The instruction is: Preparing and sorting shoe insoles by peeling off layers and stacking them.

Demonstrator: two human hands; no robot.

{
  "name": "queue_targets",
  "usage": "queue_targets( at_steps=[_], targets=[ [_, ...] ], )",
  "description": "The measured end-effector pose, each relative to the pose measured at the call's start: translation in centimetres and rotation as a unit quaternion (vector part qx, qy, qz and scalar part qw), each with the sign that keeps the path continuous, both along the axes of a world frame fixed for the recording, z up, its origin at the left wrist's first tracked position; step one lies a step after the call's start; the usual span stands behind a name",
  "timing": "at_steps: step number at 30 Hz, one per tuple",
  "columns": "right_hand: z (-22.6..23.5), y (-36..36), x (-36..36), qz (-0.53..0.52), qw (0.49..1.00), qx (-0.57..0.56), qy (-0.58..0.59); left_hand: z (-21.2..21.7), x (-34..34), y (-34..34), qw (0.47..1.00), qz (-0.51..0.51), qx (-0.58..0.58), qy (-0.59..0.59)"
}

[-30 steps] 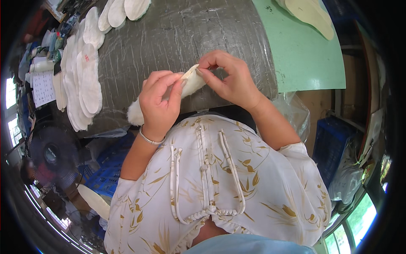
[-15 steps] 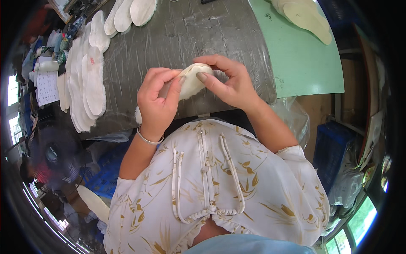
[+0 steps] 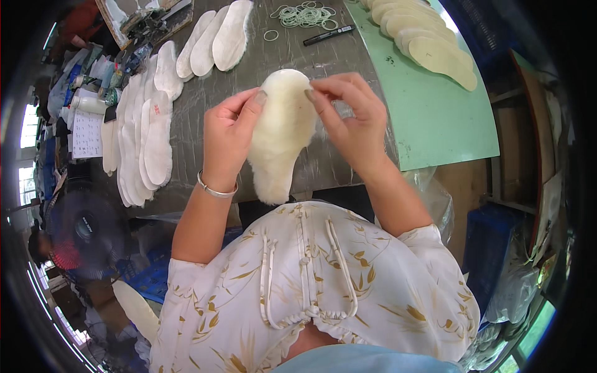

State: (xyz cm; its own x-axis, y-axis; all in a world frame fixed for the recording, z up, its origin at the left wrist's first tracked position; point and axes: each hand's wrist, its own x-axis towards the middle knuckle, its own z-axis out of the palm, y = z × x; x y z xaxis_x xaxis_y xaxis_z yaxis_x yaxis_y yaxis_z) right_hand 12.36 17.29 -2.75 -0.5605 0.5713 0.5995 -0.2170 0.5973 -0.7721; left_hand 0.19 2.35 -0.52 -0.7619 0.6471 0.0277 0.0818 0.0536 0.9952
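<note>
A cream fleecy insole (image 3: 281, 127) hangs between my hands over the dark table, its furry face up and its narrower end toward me. My left hand (image 3: 231, 127) pinches its left edge near the wide far end, thumb on top. With thumb and forefinger together, my right hand (image 3: 353, 112) grips the opposite edge near the far right. Along the table's left side lie overlapping rows of similar white insoles (image 3: 160, 140). More insoles (image 3: 231, 37) lie fanned at the back left.
A pile of pale rubber bands (image 3: 305, 15) and a black marker (image 3: 328, 35) lie at the back. On a green board (image 3: 448, 127) at right sits a fanned stack of cream insole shapes (image 3: 443, 59). A fan (image 3: 84, 230) stands at lower left, near a blue crate (image 3: 155, 276).
The insole, folded over at its end before, is now opened out flat with its furry face showing. My hands have moved slightly apart. The view has shifted, showing more of the table's back.
</note>
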Motion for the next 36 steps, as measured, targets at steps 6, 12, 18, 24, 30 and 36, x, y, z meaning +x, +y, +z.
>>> queue_targets(
  at_steps=[6,12,18,24,30,36],
  targets=[
    [-0.6,-1.5,-0.6,-0.042,0.997,0.014,-0.056,-1.2,1.3,0.4,0.998,0.005,0.037,0.040],
    [-0.7,-1.0,-0.9,0.030,0.996,-0.039,-0.078,-1.6,0.9,0.1,0.990,-0.019,0.044,0.132],
    [-0.5,-1.2,-1.3,0.048,0.993,-0.072,-0.075,-1.2,1.1,-0.3,0.986,-0.037,0.039,0.158],
    [-0.1,-2.1,-1.5,-0.065,0.995,0.029,-0.067,-2.5,1.8,0.3,0.956,0.042,0.050,0.286],
    [-0.2,-0.4,-1.1,0.024,0.997,0.065,-0.031,-2.1,1.3,-0.2,0.976,0.011,0.041,0.214],
    [2.3,2.4,-0.8,0.078,0.968,0.238,-0.010,-1.5,1.9,0.0,0.965,-0.003,0.030,0.259]
  ],
)
